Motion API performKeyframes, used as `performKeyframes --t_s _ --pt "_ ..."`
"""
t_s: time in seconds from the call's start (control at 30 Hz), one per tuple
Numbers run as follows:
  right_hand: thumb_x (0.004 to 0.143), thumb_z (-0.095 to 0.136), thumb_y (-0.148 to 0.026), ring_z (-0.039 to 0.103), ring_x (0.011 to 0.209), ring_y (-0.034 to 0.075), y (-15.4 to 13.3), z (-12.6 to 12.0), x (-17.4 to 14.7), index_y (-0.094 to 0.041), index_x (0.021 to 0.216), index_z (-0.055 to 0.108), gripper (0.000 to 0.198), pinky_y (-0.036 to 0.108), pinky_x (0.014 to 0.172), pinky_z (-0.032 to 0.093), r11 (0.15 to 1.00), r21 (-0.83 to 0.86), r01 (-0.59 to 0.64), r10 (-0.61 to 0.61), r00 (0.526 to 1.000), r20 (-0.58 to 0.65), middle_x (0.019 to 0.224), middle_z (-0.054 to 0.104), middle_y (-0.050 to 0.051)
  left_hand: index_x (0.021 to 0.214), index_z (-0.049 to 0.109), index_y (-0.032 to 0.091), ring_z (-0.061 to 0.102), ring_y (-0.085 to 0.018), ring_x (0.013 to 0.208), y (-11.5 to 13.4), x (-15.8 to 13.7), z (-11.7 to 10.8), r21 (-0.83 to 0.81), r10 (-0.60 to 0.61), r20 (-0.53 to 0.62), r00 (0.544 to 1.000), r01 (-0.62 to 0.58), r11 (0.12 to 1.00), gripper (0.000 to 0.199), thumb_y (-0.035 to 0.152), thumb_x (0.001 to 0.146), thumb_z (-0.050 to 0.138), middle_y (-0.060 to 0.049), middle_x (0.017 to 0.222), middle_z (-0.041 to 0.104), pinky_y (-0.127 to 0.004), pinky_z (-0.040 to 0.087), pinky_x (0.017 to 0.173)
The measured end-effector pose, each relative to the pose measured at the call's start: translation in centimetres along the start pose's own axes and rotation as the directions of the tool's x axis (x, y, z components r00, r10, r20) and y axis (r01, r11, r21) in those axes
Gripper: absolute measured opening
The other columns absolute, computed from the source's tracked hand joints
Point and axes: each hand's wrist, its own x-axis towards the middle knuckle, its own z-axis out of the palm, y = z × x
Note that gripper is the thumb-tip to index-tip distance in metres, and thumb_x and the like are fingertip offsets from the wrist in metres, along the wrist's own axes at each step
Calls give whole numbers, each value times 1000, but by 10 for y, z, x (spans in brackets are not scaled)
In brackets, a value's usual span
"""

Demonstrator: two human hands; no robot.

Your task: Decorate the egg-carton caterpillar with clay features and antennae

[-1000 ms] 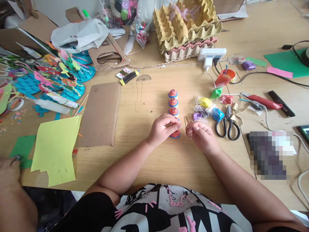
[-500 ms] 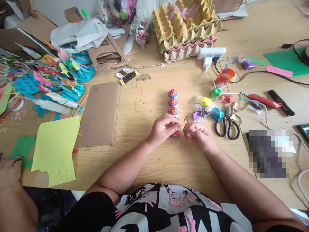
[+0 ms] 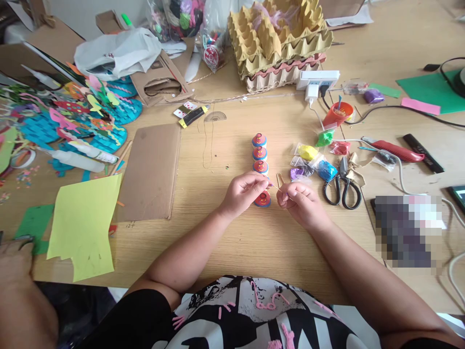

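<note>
My left hand (image 3: 244, 191) is pinched, thumb against index finger, above a column of small red and blue clay figures (image 3: 260, 167). Something tiny may be in that pinch, but it is too small to make out. My right hand (image 3: 301, 201) is closed around a thin wooden toothpick (image 3: 276, 187), whose tip points at the left fingertips. Two more thin sticks (image 3: 281, 179) show just beyond the right fingers. The figures have yellow smiling marks and white sides; the left hand hides part of the column, and the nearest figure (image 3: 263, 198) lies between my hands.
Black-handled scissors (image 3: 342, 186) and bagged clay (image 3: 308, 152) lie right of my hands. An orange cup (image 3: 337, 114) stands behind them. Cardboard (image 3: 148, 172) and yellow paper (image 3: 87, 228) lie left. Egg trays (image 3: 279, 48) are stacked at the back. Another person's hand (image 3: 16, 257) rests far left.
My left fingers have shifted slightly left and rolled over, uncovering more of the nearest figure. The toothpick in my right hand shows more clearly between the hands.
</note>
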Motion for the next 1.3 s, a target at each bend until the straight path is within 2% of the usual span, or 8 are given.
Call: performKeyframes --t_s 0.27,0.6,0.67,0.77,0.9,1.07,1.2,1.3 --pt "87 83 -51 58 58 12 0 -1 0 -20 67 74 38 22 52 43 1000 3 -29 29 999 -28 61 63 1 87 82 19 70 -15 84 -3 1 0 40 5 18 1000 -5 999 22 41 91 80 -5 88 77 -26 55 76" --pt "88 83 -49 60 61 11 0 1 -2 -20 70 74 35 20 53 45 1000 7 -21 21 1000 2 64 64 0 80 79 18 66 -12 76 -2 0 1 15 -22 4 1000 22 1000 21 38 88 82 -3 81 75 -24 52 71" --pt "87 83 -50 60 61 11 0 1 -2 -20 69 73 36 21 53 46 1000 -6 -26 26 1000 -2 64 64 1 79 79 18 68 -11 77 -2 0 1 5 -12 10 1000 12 1000 20 36 88 83 -2 81 75 -24 54 74" --pt "86 84 -52 58 60 12 0 1 -1 -20 68 72 38 22 53 46 999 -22 -41 41 999 -17 64 64 0 79 80 18 70 -13 80 -1 1 1 -1 -23 3 1000 23 1000 23 39 88 83 -3 82 76 -25 55 76" --pt "86 83 -53 56 58 12 0 1 -1 -20 68 72 39 23 52 46 999 -12 -48 48 998 -27 63 63 0 88 83 19 73 -16 86 -1 0 0 -66 -55 53 997 58 996 33 49 96 72 -7 89 79 -28 59 77" --pt "84 85 -54 55 58 12 -2 2 -1 -20 68 71 40 24 53 45 997 -1 -71 71 996 -44 63 62 0 87 82 19 71 -15 83 -3 -1 0 62 -17 16 1000 16 998 27 46 90 80 -7 90 79 -26 56 74" --pt "83 85 -55 56 59 11 -3 2 -1 -20 70 73 40 24 55 46 996 8 -91 91 995 -39 67 64 1 84 80 18 70 -15 83 -4 -1 1 130 24 4 1000 -25 991 26 43 93 78 -6 89 77 -27 55 76" --pt "82 86 -55 57 61 12 -3 2 -2 -20 74 74 37 25 57 47 996 3 -93 94 995 -42 71 67 1 98 80 20 69 -15 86 -1 -2 0 228 144 -14 989 -137 964 22 41 94 76 -7 97 77 -28 55 78"
